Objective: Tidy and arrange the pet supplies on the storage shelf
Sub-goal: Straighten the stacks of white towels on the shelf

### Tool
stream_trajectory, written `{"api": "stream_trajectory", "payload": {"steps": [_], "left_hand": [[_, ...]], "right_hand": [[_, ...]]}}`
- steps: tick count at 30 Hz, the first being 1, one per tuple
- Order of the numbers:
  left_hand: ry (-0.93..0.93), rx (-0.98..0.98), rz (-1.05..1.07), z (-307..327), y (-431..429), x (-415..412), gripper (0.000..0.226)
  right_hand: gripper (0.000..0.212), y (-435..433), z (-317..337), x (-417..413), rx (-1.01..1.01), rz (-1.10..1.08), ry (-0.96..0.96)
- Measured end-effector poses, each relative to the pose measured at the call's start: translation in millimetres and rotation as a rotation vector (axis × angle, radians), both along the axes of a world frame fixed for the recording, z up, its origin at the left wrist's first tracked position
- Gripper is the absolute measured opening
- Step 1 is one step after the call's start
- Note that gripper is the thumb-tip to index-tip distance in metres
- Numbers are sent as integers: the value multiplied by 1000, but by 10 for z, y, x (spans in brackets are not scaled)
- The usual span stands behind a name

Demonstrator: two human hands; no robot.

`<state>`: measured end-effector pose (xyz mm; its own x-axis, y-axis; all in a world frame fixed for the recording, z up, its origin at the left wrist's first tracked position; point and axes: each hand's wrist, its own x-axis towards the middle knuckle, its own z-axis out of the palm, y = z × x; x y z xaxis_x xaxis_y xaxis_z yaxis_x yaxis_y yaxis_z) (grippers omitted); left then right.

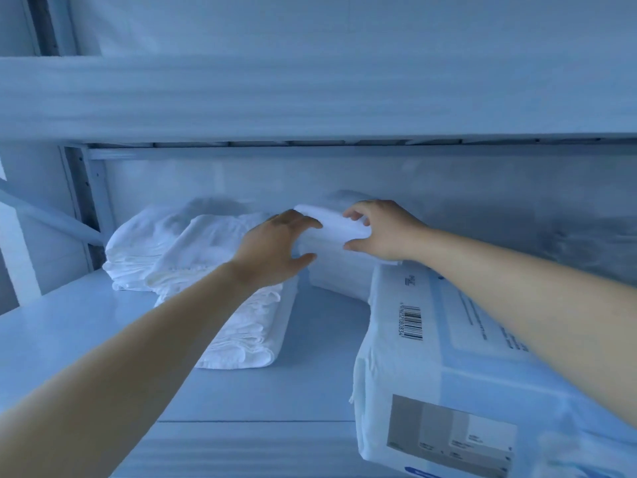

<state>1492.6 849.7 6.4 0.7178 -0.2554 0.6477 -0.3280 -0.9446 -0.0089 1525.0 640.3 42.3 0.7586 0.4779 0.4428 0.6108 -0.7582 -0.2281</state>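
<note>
Fingers, left hand (275, 246): fingers (306, 222) curled over the top of the folded pad (339, 229), thumb spread below its left end; partly closed and gripping.
Fingers, right hand (382, 229): fingers (355, 212) bent down onto the pad's top right edge, thumb pressed on its near face; a pinch hold.
Hands counted: two, both bare-armed, both on the same pad.
Task item, location: folded pad, white, at centre frame towards the back of the shelf, sitting on or just above a white pad stack (337, 274); contact between the two cannot be told.
Writing, wrapped pack (448, 339): one barcode (412, 322) on the top face; the digits beside it and the small print lines are too blurred to read.
Writing, grey label panel (448, 439): one, on the pack's near end, lower right of frame; text illegible.
Wrapped packs counted: one, lying flat at right, just beside the pad stack.
Loose bundles counted: at least two, white and folded; one at left centre (138, 246), one nearer and lower (248, 332), overlapping.
Shelf board (86, 332): pale, carries all the items.
Upper beam (310, 98): spans the top of frame.
</note>
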Motion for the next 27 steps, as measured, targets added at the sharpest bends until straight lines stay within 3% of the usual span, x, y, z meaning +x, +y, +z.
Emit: {"api": "stream_trajectory", "payload": {"steps": [16,27], "left_hand": [[119,66,-190,160,-873,991,43],[147,65,-117,269,-1038,1261,46]], "right_hand": [[53,-802,123,593,-78,-175,-33],[59,-905,83,963,-199,-78,-27]]}}
